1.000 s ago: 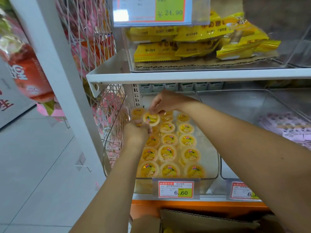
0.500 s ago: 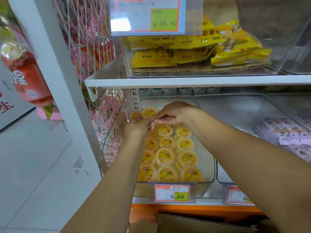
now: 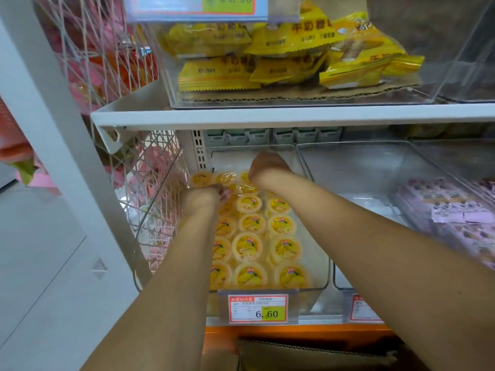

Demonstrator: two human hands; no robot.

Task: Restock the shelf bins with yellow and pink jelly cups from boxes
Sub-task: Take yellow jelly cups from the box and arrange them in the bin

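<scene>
Yellow cups fill the left bin. Left hand and right hand have advanced to its far row; whether either grips a cup cannot be told. Filling appears nearly complete.

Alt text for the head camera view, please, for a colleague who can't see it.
The left hand and right hand reach to the back of a clear bin holding rows of yellow jelly cups, with a 6.60 price tag on its front. Yellow snack packets sit on the shelf above; a cardboard box lies below.
</scene>
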